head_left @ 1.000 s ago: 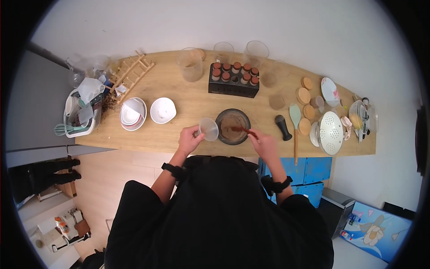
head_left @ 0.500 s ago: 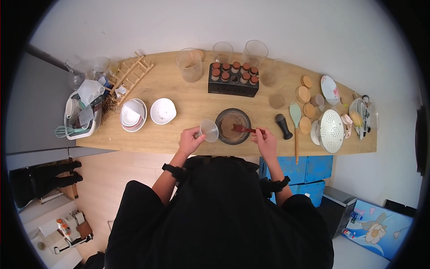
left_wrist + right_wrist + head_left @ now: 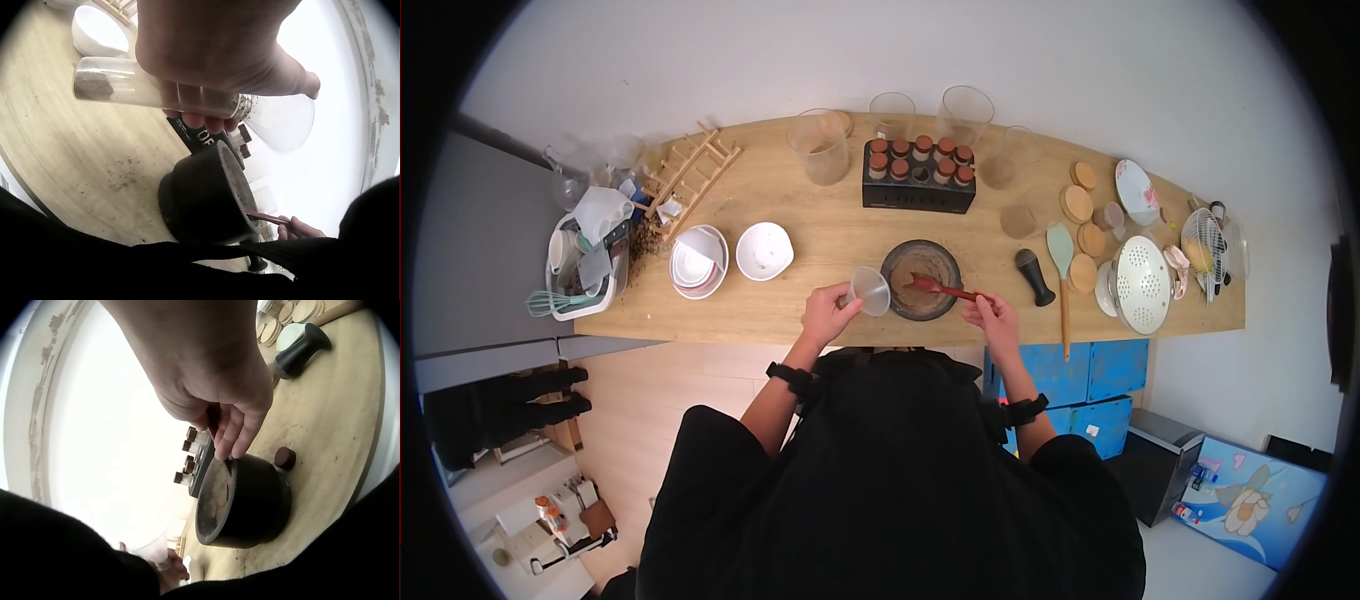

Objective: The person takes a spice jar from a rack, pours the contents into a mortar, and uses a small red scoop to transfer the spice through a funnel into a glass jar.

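My left hand [image 3: 828, 314] grips a glass tube [image 3: 97, 84] with brown powder at its closed end. A clear plastic funnel [image 3: 870, 291] sits in the tube's mouth, its wide side facing the mortar. My right hand [image 3: 996, 318] pinches the handle of a small dark red spatula [image 3: 935, 286]. The spatula's head lies in the brown powder inside the black stone mortar [image 3: 948, 308], just right of the funnel. In the right wrist view a brown cap [image 3: 285, 458] rests on the table beside the mortar.
Behind the mortar stands a black rack [image 3: 917, 193] of red-capped tubes, with tall glass jars further back. A black pestle [image 3: 1035, 278], a green spatula [image 3: 1060, 252], wooden lids and a white colander [image 3: 1143, 285] lie to the right. White bowls [image 3: 764, 251] stand left.
My right hand first drew the spatula's head right, then slid it back left across the powder. The left hand, with tube and funnel, stays nearly in place beside the mortar.
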`<state>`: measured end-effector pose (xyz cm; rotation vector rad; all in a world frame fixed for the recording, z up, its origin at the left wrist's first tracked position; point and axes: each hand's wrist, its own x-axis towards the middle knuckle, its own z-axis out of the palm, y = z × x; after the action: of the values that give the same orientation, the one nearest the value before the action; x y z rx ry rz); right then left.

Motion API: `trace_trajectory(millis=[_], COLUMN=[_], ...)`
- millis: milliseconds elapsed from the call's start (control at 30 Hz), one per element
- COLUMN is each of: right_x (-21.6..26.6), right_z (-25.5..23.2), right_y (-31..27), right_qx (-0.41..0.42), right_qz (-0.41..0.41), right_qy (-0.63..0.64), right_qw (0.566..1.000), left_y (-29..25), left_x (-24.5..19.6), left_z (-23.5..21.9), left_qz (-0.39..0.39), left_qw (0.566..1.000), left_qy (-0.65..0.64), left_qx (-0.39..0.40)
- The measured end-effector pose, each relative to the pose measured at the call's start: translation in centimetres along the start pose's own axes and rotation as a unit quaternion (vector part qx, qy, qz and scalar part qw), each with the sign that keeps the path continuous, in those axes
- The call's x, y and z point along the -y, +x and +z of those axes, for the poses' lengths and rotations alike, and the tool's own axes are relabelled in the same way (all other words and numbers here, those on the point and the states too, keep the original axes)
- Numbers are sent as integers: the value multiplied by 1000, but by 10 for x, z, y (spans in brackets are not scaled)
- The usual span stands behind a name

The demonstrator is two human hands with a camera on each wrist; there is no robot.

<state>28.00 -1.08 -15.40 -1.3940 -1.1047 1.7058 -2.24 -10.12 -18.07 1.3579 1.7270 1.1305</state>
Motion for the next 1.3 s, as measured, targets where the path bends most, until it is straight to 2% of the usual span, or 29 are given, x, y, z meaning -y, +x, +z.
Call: trace_trajectory(millis=[233,300,333,400,433,467,533,633,700,767,800,833,867,933,967,1033,1067,1133,1167,1200,1233,1267,1300], right_x=[26,46,57,78,84,89,108,118,117,114,107,103,100,100,94,77,71,60,50,38,28,19,15], right_z=[-15,-13,-10,5,14,25,40,43,41,37,31,27,23,20,19,20,24,31,30,28,26,22,18], right_y=[-17,-30,-37,-52,-59,-67,-82,-88,-89,-86,-82,-79,-75,-63,-57,-45,-38,-26,-19,-10,-4,1,3], right_qx=[-14,5,4,38,37,73,120,104,94,86,43,-2,-2,-62,-63,-43,-42,-54,-54,-48,-39,-37,-33], right_qz=[-2,-52,-52,-99,-100,-163,-290,-336,-328,-322,-287,-247,-247,-241,-241,-263,-262,-290,-289,-211,-129,-129,-84], right_qy=[42,44,45,-45,-45,-137,-308,-317,-307,-297,-208,-116,-116,-207,-207,-337,-336,-428,-426,-321,-210,-211,-137], right_qw=[999,998,998,993,993,974,898,881,888,895,934,962,962,946,946,903,904,855,855,922,968,968,987], left_y=[10,13,15,18,19,20,21,22,20,16,17,18,19,17,17,15,13,9,7,7,6,5,5], left_x=[-4,-5,-1,3,2,2,-18,-25,-25,-25,-20,-14,-8,-7,-8,-3,0,2,3,3,3,3,1], left_z=[9,12,14,20,25,29,25,21,24,30,28,23,19,15,15,11,11,13,14,13,12,12,10], left_qz=[8,22,17,13,66,118,118,102,86,-5,-6,5,16,-14,-45,-36,-27,-36,-45,-45,-43,-40,-41], left_qw=[1000,1000,999,998,996,989,985,975,969,914,914,961,989,986,980,985,989,987,985,985,986,986,986], left_qy=[1,-15,-18,-21,-56,-90,-124,-191,-223,-402,-402,-270,-132,-161,-190,-166,-143,-152,-162,-161,-158,-156,-156], left_qx=[15,14,32,50,25,0,20,50,61,51,49,58,67,47,26,30,35,39,42,43,42,41,39])
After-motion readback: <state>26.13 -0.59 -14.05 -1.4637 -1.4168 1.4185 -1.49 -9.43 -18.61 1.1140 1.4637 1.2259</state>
